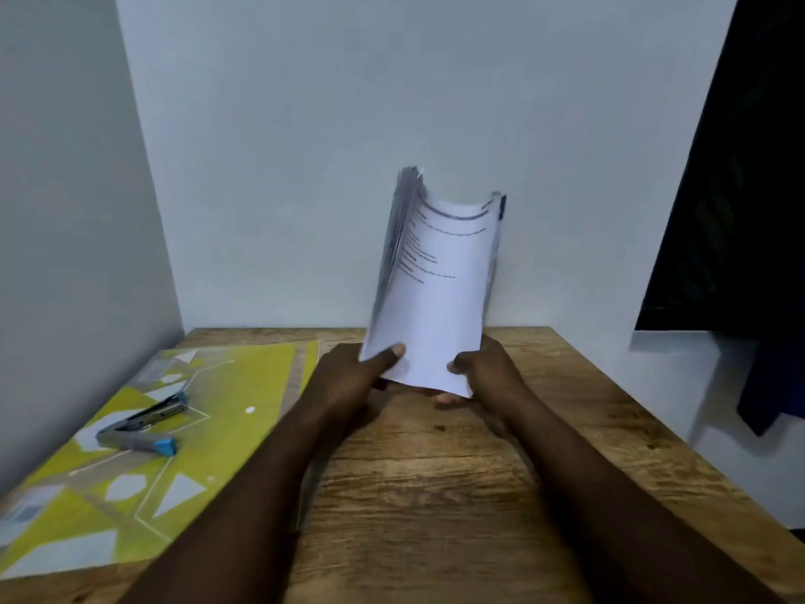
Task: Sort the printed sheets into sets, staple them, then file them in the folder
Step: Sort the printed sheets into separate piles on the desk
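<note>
Standing upright at frame centre, stack of printed sheets (435,294) bowed, top edges fanned, left hand (361,372) and right hand (488,368) pinching bottom corners, thumbs on front.

My sheets (435,307) are white with lines of black print. The folder (244,385) is yellow-green, patterned with pale grey-white angular shapes and thin white lines. The stapler (143,418) is grey with blue tips. The table (435,494) shows brown wood grain.
</note>
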A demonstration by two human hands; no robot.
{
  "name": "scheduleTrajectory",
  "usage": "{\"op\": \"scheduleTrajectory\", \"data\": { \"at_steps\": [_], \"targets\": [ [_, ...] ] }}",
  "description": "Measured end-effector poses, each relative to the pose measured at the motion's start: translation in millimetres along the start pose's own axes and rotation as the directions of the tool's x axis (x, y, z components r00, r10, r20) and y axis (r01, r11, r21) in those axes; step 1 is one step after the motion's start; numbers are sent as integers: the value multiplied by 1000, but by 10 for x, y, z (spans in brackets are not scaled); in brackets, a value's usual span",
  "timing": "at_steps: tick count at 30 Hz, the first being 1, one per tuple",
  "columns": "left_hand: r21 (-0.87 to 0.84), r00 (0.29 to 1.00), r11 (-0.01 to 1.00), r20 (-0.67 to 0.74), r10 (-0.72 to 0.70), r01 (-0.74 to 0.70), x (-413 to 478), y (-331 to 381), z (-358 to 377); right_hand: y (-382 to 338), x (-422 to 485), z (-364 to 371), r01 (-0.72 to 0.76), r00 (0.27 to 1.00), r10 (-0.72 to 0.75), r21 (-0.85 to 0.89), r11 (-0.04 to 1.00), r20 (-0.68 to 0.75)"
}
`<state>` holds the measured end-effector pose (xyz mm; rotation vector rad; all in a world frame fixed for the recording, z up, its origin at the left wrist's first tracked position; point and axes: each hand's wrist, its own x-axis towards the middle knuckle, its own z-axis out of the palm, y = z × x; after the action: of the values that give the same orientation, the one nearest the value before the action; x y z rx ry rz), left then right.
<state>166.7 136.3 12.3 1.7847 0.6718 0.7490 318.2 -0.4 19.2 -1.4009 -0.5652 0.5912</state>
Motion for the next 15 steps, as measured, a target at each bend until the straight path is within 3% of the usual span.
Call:
{"op": "scheduleTrajectory", "data": {
  "at_steps": [5,10,15],
  "targets": [
    [-317,994,944,70,-79,97,30,-28,-3,-67,-101,-77,-107,981,77,168,980,176],
    [-430,993,897,99,-68,105,-5,-39,73,14,-93,29,-175,970,127,232,957,207],
    [-657,990,746,143,-21,111,-26,-24,270,41,-86,142,-197,945,103,291,936,310]
  ]
}}
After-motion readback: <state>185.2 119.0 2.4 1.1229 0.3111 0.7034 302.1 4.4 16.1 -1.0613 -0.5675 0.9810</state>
